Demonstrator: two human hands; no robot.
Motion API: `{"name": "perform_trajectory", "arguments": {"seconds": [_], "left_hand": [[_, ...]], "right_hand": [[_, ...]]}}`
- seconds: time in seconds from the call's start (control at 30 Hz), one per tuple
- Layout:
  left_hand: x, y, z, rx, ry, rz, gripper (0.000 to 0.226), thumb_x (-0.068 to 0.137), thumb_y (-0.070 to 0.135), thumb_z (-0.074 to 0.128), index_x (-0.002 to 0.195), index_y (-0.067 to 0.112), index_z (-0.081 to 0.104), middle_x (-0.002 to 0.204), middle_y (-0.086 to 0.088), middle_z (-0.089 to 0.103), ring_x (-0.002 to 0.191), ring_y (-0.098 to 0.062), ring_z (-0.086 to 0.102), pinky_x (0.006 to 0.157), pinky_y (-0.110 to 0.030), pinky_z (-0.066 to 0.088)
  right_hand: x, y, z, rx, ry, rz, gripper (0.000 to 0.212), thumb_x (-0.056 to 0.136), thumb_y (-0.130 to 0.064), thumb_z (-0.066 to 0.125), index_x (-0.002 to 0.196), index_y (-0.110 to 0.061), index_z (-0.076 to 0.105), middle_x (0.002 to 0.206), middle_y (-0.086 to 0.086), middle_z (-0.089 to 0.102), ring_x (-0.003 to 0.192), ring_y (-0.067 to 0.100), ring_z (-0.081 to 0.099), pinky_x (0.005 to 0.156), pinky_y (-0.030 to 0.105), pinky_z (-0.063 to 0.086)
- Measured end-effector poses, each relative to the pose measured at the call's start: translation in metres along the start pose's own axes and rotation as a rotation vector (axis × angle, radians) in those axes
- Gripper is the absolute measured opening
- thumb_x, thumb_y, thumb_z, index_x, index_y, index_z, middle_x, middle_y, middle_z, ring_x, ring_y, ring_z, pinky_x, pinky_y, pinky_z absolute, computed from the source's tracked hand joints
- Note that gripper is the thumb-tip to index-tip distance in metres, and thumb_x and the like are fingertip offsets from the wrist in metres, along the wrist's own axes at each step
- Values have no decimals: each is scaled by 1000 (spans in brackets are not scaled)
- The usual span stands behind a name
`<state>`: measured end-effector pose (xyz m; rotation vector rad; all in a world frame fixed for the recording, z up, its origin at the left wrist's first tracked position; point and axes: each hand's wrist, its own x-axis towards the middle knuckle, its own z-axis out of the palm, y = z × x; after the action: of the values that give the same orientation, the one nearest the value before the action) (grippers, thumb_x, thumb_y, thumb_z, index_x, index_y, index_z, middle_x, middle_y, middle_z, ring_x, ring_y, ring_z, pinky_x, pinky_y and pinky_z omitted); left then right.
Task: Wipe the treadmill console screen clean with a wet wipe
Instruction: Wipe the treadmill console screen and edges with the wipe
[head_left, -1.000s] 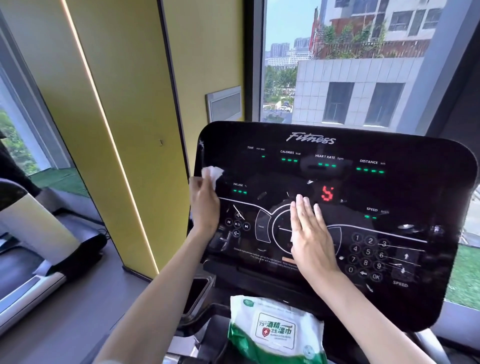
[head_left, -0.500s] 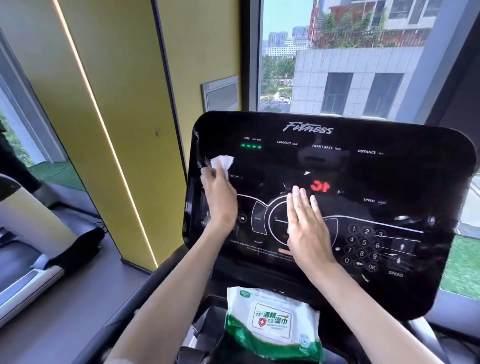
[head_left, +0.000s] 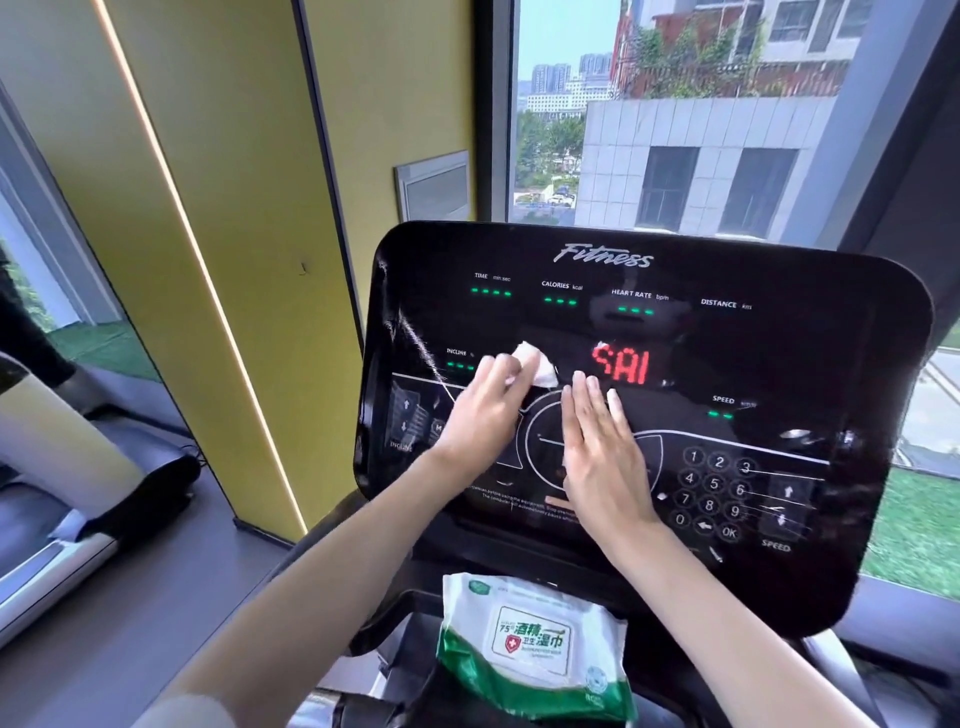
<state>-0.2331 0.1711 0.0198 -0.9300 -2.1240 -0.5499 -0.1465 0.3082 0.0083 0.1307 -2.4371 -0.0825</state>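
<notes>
Console screen: a glossy black panel filling the middle and right of the view, tilted toward the person, marked "Fitness" along its 12 o'clock edge. Red characters glow near its centre; green dashes show under the TIME, CALORIES and HEART RATE labels. A number keypad sits toward 4 o'clock on the panel. Streaks show on the glass toward 9 o'clock. Left hand lies on the panel left of centre, its grip pinching a crumpled white wet wipe at the fingertips, pressed to the glass beside the red characters. Right hand rests flat on the dial graphic, fingers spread straight, holding nothing. A green-and-white wipe pack sits below the panel at 6 o'clock.
</notes>
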Motion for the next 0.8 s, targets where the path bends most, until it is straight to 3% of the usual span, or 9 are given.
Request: {"name": "perform_trajectory", "arguments": {"seconds": [0.07,0.17,0.23,0.37,0.43,0.6,0.63,0.73,0.8], "left_hand": [[5,-25,-4,18,62,55,68,71,-21,50,133,7,41,100,-10,40,85,-27,45,63,-36,51],[21,-35,-12,-88,273,-432,54,81,-17,45,129,7,45,99,-17,44,84,-29,46,73,-37,49],[27,-15,-10,-110,240,-598,45,82,-13,46,125,2,46,108,-18,43,92,-31,46,80,-38,49],[5,4,2,89,-26,139,63,71,-15,47,132,0,43,106,-7,36,88,-23,39,59,-29,50],[11,-18,-3,78,-2,122,71,66,-21,47,133,5,40,105,-7,36,87,-24,40,56,-34,53],[35,-14,-4,-48,285,-552,59,79,-19,44,135,-2,40,102,-18,43,89,-26,43,71,-27,43],[36,-1,1,-38,248,-504,58,78,-18,42,134,-3,40,101,-17,42,88,-26,43,70,-28,45],[17,24,11,27,50,-9,52,79,-7,41,131,-2,40,97,-8,37,82,-23,41,58,-33,51],[18,8,2,32,23,95,58,75,-10,48,132,1,41,97,-6,35,80,-23,43,55,-30,50]], "right_hand": [[1,2,-1,-5,8,-12,51,84,2,31,133,14,38,142,30,36,133,40,35,110,48,22],[-1,0,-2,-5,10,-9,51,83,6,33,133,13,39,141,30,38,132,39,37,111,49,30],[-1,-1,-4,-7,2,-7,54,84,8,18,133,14,39,141,30,37,132,39,37,109,50,31],[-1,2,-1,-20,10,-15,53,83,3,25,132,13,40,142,30,36,133,39,35,110,48,23],[-1,3,-1,-36,8,-19,52,83,4,28,134,13,38,143,29,35,134,38,34,110,48,22],[-1,-2,-4,-55,-24,-7,59,75,5,34,134,13,38,142,29,36,134,38,35,110,49,31],[0,-2,-4,-52,-25,-9,59,75,6,35,133,13,39,142,29,36,133,38,35,111,49,30],[2,1,-5,-23,-31,-4,61,71,10,55,131,13,42,140,29,38,133,36,37,111,45,21],[1,5,-11,29,-48,-3,74,64,13,65,134,10,40,142,26,38,135,32,35,111,44,17]]}}
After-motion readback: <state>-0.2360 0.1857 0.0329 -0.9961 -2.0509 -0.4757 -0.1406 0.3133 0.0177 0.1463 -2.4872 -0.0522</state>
